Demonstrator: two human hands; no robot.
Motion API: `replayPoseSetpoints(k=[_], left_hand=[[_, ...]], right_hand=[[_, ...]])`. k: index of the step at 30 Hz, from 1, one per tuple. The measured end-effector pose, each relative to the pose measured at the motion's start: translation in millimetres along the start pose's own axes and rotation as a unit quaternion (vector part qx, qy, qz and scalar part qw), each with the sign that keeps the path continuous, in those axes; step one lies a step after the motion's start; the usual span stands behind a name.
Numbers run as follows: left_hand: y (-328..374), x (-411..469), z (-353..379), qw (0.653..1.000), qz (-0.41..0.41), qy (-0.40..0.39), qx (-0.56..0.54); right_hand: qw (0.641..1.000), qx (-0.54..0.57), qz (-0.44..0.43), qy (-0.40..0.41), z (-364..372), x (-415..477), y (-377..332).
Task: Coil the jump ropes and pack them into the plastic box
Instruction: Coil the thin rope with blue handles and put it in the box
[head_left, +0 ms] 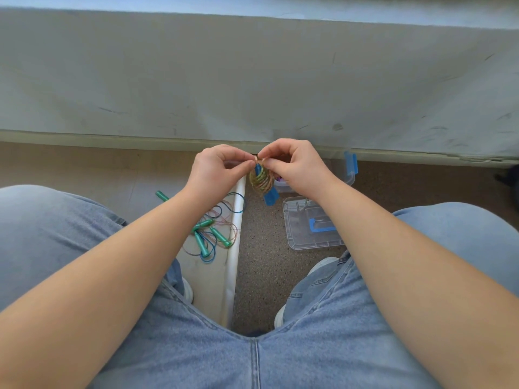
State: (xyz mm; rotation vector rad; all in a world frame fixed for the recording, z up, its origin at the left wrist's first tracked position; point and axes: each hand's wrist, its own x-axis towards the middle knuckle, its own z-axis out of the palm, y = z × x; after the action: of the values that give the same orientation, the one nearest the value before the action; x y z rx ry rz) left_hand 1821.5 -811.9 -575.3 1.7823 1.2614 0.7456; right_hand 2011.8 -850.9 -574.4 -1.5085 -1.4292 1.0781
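Left hand (217, 169) and right hand (292, 164) are pinching the coiled rope (261, 181) at 12 o'clock; loosening risks the coil springing apart.

One head-worn wide-angle camera looks steeply down from the person's own viewpoint, left hand (216, 171) and right hand (293, 167) close at centre, jeans (252, 360) and floor (264, 262) beneath.

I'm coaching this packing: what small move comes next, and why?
Likely lower the coiled rope into the plastic box below: left hand and right hand pinch the coil's top, it looks fully wound, and the lid lies off on the floor.
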Motion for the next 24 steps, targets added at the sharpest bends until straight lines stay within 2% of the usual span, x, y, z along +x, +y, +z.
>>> replayPoseSetpoints(k=[5, 9, 18, 24], left_hand=[[-7.3, 0.7, -0.1, 0.994, 0.085, -0.024, 0.067], [-11.1, -0.2, 2.1, 0.987, 0.14, -0.01, 0.083], [-9.6, 5.7, -6.8, 0.973, 0.163, -0.1, 0.131], [-12.0, 1.5, 1.2, 0.974, 0.157, -0.055, 0.156]], right_hand=[[0.998, -0.037, -0.048, 0.014, 2.1, 0.1, 1.5], [0.998, -0.038, -0.043, -0.004, 1.9, -0.5, 2.4], [0.997, 0.082, 0.004, -0.004, 6.4, -1.3, 9.2], [0.994, 0.104, 0.01, -0.008, 10.5, -0.6, 10.4]])
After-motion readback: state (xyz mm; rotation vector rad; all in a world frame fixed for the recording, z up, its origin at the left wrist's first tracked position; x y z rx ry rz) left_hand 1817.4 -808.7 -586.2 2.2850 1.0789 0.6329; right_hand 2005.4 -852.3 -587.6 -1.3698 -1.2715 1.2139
